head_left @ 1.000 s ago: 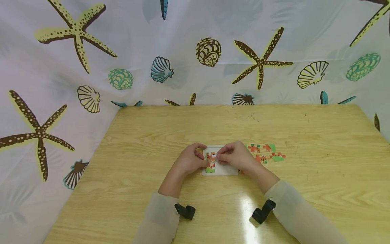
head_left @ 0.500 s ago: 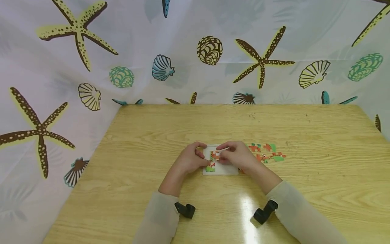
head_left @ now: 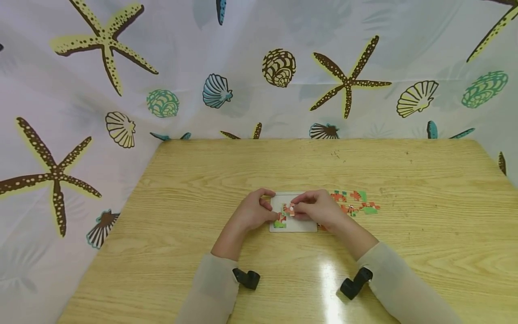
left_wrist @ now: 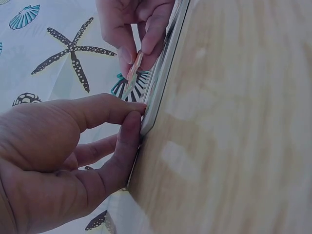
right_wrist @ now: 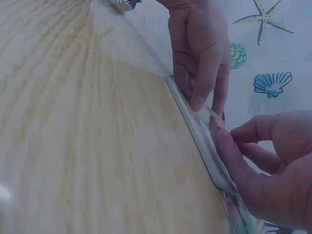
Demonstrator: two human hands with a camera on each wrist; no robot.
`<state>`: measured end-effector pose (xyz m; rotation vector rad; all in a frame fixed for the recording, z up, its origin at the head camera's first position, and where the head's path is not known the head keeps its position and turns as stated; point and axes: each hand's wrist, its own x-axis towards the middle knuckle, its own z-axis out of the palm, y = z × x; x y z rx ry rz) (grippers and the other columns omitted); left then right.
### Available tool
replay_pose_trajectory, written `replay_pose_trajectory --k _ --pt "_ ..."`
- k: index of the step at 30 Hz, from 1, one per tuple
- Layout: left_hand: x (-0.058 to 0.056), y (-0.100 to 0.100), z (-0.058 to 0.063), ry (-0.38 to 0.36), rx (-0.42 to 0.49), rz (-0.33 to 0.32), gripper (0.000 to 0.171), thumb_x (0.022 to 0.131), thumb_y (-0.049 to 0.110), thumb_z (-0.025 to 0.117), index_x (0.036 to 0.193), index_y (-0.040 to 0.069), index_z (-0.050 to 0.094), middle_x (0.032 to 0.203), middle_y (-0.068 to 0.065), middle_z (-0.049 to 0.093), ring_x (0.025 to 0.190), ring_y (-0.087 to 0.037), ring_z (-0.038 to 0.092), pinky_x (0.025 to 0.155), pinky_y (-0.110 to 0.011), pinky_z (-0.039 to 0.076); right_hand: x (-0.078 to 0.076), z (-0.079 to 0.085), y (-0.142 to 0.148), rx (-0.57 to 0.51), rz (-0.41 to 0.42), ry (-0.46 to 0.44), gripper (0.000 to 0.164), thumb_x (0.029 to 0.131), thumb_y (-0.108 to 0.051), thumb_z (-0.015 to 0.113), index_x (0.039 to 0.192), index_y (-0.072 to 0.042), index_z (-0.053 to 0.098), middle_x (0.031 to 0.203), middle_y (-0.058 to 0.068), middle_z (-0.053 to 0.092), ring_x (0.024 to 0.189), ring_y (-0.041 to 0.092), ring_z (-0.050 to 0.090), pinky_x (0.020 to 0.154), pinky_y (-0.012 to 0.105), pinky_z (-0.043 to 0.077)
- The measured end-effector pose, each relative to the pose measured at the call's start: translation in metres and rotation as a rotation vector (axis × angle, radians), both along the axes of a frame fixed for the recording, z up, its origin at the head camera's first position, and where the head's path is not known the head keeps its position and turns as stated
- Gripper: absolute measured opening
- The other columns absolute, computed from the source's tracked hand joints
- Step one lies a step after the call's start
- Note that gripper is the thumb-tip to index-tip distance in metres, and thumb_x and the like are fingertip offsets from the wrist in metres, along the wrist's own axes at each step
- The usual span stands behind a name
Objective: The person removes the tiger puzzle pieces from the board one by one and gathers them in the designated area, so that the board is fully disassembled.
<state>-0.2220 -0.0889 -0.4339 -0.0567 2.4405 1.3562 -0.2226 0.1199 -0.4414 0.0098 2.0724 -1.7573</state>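
Note:
A white puzzle board (head_left: 301, 226) lies flat in the middle of the table. My left hand (head_left: 255, 212) grips its left side, the thumb pressing on a green and red jigsaw piece (head_left: 279, 223) in the lower left of the board. Between thumb and index finger my right hand (head_left: 319, 209) pinches an orange jigsaw piece (head_left: 289, 209) with a tiger print, just above the board. In the left wrist view this held piece (left_wrist: 133, 78) is tilted, its lower edge above the board's surface. The right wrist view shows the held piece (right_wrist: 217, 118) close to my left thumb.
Several loose tiger jigsaw pieces (head_left: 351, 209) lie on the wooden table (head_left: 226, 175) right of the board, some partly hidden behind my right hand. A white curtain (head_left: 243, 40) printed with starfish and shells hangs behind the table and along its left side.
My right hand has drawn the orange jigsaw piece slightly to the right, away from the board's left side, and turned it. My left hand has stayed at the board's left side.

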Motion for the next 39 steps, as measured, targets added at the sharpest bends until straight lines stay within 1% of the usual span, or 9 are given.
replay_pose_trajectory --k 9,15,22,26,30,39 --pt "-0.001 0.000 -0.001 0.000 -0.003 0.000 0.055 0.086 0.008 0.084 0.136 0.010 0.063 0.094 -0.007 0.059 0.078 -0.021 0.053 0.065 -0.029 0.043 0.003 0.003 0.007 -0.032 0.018 -0.009 0.024 0.101 -0.001 0.064 0.121 0.010 0.071 0.113 0.019 0.071 0.093 0.016 0.072 0.083 0.029 0.060" --pt "0.000 0.001 -0.002 -0.003 -0.003 -0.003 0.055 0.085 0.007 0.085 0.136 0.010 0.063 0.094 -0.007 0.059 0.077 -0.021 0.053 0.065 -0.028 0.043 0.005 0.001 0.013 -0.046 0.026 -0.020 0.024 0.101 0.000 0.064 0.121 0.011 0.070 0.114 0.018 0.072 0.091 0.014 0.072 0.082 0.028 0.060" --pt "0.000 0.003 0.001 -0.011 -0.008 0.010 0.054 0.086 0.008 0.084 0.136 0.011 0.063 0.095 -0.007 0.059 0.080 -0.022 0.054 0.068 -0.030 0.043 0.005 0.002 0.017 -0.048 0.022 -0.040 0.023 0.100 0.000 0.065 0.120 0.011 0.070 0.115 0.019 0.072 0.088 0.013 0.073 0.080 0.028 0.060" --pt "0.001 0.004 0.003 -0.015 -0.006 0.017 0.053 0.086 0.007 0.084 0.136 0.011 0.063 0.094 -0.007 0.059 0.080 -0.022 0.053 0.068 -0.030 0.043 0.005 0.003 0.017 -0.035 0.033 -0.042 0.023 0.100 -0.001 0.066 0.119 0.011 0.070 0.113 0.019 0.072 0.085 0.013 0.073 0.080 0.028 0.060" --pt "0.000 0.004 0.002 -0.006 -0.010 0.007 0.054 0.086 0.008 0.084 0.136 0.010 0.063 0.094 -0.007 0.059 0.080 -0.022 0.053 0.067 -0.029 0.043 0.006 0.002 0.017 -0.025 0.031 -0.041 0.022 0.100 -0.002 0.066 0.117 0.011 0.070 0.110 0.018 0.072 0.083 0.013 0.073 0.078 0.027 0.060" --pt "0.001 0.002 0.002 -0.004 -0.009 0.005 0.055 0.086 0.007 0.084 0.136 0.010 0.062 0.094 -0.007 0.058 0.079 -0.021 0.052 0.066 -0.028 0.042 0.007 0.000 0.017 -0.039 0.047 -0.028 0.020 0.101 -0.003 0.065 0.113 0.013 0.069 0.106 0.016 0.070 0.081 0.015 0.072 0.079 0.029 0.061"
